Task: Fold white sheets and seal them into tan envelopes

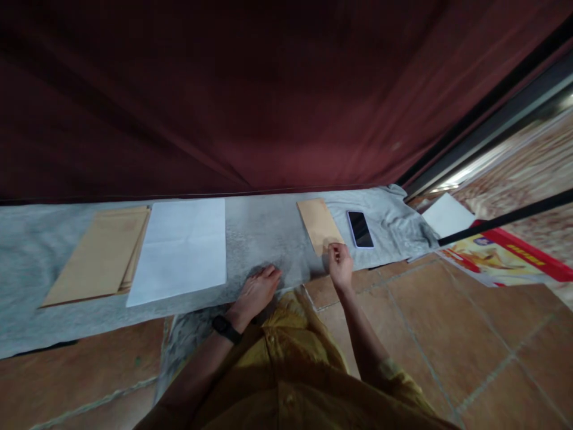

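A small brown envelope (319, 224) lies at a slant on the grey cloth. At its near right corner is my right hand (340, 263), fingers closed in a pinch on the paper; the fingertips are partly hidden. My left hand (259, 291) rests palm down on the front of the cloth, fingers lying loosely flat and holding nothing. To its left is a stack of white paper sheets (183, 251), with a pile of larger brown envelopes (101, 254) further left. A phone (360, 229) with a dark screen lies right of the small envelope.
The grey cloth (264, 230) covers a long narrow surface. Behind it hangs a dark red curtain (277, 119). On the right are a dark metal frame (487, 113), a white sheet (447, 215) and a colourful printed box (501, 257). Brown floor tiles (430, 322) lie below.
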Available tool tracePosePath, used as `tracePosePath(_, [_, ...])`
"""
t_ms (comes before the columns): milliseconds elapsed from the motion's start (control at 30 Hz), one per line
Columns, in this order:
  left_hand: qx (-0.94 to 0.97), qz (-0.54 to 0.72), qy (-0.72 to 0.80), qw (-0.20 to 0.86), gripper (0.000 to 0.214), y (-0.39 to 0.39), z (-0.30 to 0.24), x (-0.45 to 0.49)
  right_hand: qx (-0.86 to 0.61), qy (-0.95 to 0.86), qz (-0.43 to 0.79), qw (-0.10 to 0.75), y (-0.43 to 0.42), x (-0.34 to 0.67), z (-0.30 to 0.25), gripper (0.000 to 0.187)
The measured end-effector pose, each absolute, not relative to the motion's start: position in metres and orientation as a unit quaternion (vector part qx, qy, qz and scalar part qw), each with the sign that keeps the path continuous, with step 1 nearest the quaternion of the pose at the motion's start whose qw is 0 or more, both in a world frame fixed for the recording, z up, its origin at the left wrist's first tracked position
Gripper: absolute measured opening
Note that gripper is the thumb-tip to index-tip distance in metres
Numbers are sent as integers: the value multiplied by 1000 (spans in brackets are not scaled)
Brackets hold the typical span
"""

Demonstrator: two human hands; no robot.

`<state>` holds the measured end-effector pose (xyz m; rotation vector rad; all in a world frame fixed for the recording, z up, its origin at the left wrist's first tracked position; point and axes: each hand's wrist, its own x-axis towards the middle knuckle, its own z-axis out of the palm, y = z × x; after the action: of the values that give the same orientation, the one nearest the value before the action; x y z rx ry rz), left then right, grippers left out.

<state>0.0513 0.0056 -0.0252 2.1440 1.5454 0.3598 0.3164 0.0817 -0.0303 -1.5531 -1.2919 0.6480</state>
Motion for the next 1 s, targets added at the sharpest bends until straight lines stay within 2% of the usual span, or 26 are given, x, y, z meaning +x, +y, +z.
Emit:
tracePosePath(100, [767,152,569,255,29,9,-23,52,-621,-632,139,442,87,322,-34,28])
tracePosePath(267, [746,220,572,259,32,19,-20,67,-635,-644,84,418,96,338,-57,41])
tracePosePath(433, [745,259,559,258,41,41,-22,101,-658,-599,107,444,101,345,-74,48])
tracePosePath(700, [764,195,561,251,50,84,-26,147,-657,-574,177,456,109,359,-72,44])
tracePosePath(1000, [786,142,553,238,36,97,-18,168,-643,-585,198,453,113,368,-70,41])
